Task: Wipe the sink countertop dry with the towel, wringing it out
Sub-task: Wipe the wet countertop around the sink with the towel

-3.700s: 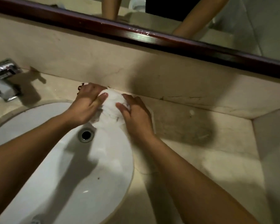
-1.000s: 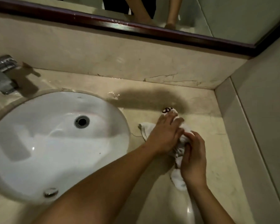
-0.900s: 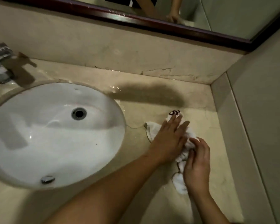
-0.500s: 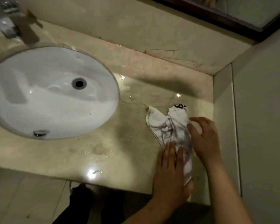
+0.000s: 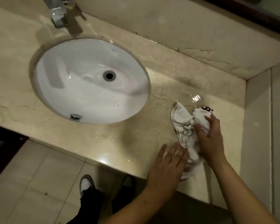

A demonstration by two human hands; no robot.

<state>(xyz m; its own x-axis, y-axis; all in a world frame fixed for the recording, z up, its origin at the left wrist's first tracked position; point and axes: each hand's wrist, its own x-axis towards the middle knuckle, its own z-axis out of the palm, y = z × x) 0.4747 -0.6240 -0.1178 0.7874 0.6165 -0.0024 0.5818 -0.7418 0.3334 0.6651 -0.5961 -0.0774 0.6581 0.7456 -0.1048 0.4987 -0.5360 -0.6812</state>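
A: The towel (image 5: 183, 125) lies crumpled on the countertop (image 5: 103, 139), at about four o'clock from the sink (image 5: 90, 97), near the side wall (image 5: 257, 126).

B: And the hands?

A: The right hand (image 5: 210, 136) sits on the towel's right side, thumb and fingers curled round a bunched fold, pinching it. The cloth spreads from under those fingers toward ten o'clock.

B: The left?

A: The left hand (image 5: 166, 167) lies flat, fingers straight and slightly spread, fingertips just touching the towel's near end at the counter's front edge.

B: Which way does it run?

A: Its long axis goes from six o'clock to twelve, one end hanging over the front edge, the far end with a dark mark toward the backsplash (image 5: 192, 34). Wet sheen shows on the stone beyond it. The faucet (image 5: 57, 15) stands at twelve o'clock of the sink.
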